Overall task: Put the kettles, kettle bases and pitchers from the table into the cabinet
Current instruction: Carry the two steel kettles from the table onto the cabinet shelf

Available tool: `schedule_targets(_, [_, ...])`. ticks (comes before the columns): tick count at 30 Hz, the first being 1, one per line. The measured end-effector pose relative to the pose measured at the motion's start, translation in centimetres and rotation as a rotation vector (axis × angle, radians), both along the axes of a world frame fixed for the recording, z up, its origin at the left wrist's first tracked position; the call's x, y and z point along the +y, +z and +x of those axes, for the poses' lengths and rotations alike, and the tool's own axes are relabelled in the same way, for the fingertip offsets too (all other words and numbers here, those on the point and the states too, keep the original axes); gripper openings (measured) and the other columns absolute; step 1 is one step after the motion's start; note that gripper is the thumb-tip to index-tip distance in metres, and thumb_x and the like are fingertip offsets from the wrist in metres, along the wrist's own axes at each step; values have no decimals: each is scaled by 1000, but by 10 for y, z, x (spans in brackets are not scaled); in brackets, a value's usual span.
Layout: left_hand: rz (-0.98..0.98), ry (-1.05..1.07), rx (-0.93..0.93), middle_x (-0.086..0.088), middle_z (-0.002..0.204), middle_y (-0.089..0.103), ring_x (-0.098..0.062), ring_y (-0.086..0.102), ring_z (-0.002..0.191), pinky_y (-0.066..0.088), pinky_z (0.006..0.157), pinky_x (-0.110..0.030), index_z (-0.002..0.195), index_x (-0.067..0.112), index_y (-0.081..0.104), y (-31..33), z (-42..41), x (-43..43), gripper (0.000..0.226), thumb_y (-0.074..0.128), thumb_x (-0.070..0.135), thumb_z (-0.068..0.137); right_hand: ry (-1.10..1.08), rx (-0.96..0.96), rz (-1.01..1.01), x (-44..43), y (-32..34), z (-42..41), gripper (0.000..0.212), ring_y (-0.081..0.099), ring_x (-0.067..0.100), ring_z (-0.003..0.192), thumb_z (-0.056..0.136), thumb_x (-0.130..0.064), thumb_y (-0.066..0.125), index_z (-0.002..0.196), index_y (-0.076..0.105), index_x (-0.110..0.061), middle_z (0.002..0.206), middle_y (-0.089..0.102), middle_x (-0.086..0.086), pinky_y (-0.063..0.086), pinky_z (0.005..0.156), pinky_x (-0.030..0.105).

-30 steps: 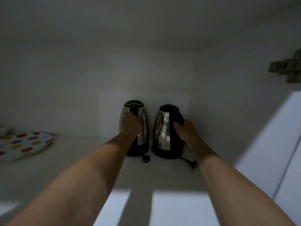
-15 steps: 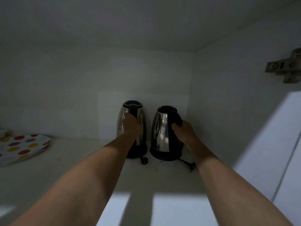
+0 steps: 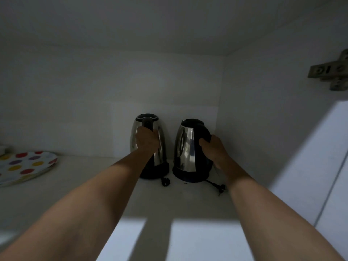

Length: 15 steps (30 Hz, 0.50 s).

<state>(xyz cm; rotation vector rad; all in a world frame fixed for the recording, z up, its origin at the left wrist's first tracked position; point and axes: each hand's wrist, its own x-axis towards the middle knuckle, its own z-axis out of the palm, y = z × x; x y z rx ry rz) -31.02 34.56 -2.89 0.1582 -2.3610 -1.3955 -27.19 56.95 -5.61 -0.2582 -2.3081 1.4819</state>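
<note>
Two steel kettles stand side by side at the back right of the dim cabinet shelf (image 3: pixel 94 185), each on a black base. My left hand (image 3: pixel 146 141) grips the black handle of the left kettle (image 3: pixel 160 146). My right hand (image 3: pixel 214 149) grips the black handle of the right kettle (image 3: pixel 185 146). The left kettle's base (image 3: pixel 156 172) and the right kettle's base (image 3: pixel 190 177) rest on the shelf. A plug (image 3: pixel 165 181) lies in front of the left base, and a cord with a plug (image 3: pixel 218 187) trails from the right base.
A plate with coloured dots (image 3: pixel 24 166) lies at the left end of the shelf. The cabinet's right wall (image 3: pixel 263 129) stands close beside the right kettle and carries a metal hinge (image 3: pixel 331 72). Bare shelf stretches between the plate and the kettles.
Both kettles and both hands stay in place on the shelf; only the view has shifted slightly. The grips on the handles are unchanged.
</note>
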Motion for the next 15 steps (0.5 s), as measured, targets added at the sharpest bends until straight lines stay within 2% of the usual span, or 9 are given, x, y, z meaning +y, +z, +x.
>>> schedule_targets(2, [-12, 3, -4, -27, 117, 66, -40, 67, 104, 53, 80, -41, 126, -10, 53, 0, -2, 0, 49, 54, 31, 99, 6, -4, 8, -1, 0, -1, 36, 67, 33, 94, 84, -37, 56, 106, 60, -8, 106, 67, 17, 55, 82, 41])
schedule_targets(4, [-34, -2, 4, -27, 117, 66, -41, 67, 105, 53, 80, -42, 127, -10, 52, 0, -2, 4, 49, 54, 31, 100, -3, -10, 13, -1, 0, -3, 42, 67, 34, 97, 87, -35, 56, 113, 61, -3, 109, 67, 17, 57, 87, 45])
schedule_targets(8, [-46, -14, 4, -25, 119, 65, -39, 66, 107, 52, 83, -41, 130, -9, 50, 1, -1, 10, 51, 55, 32, 99, -27, -17, 27, -1, 2, -3, 40, 66, 36, 102, 93, -30, 56, 122, 59, -2, 113, 66, 18, 57, 91, 47])
schedule_targets(12, [-31, -27, 5, -25, 118, 65, -39, 65, 106, 54, 85, -42, 129, -7, 51, -4, -2, 3, 48, 53, 31, 99, -45, -18, 30, -1, 3, -1, 40, 66, 35, 101, 93, -29, 57, 121, 59, -1, 113, 66, 18, 57, 90, 45])
schedule_targets(15, [-69, -23, -11, -26, 121, 63, -40, 63, 110, 50, 85, -40, 129, -8, 50, -10, -1, -1, 48, 51, 30, 100, -45, -31, 24, -3, 3, 1, 42, 67, 35, 100, 91, -31, 57, 121, 60, -2, 113, 67, 18, 58, 90, 47])
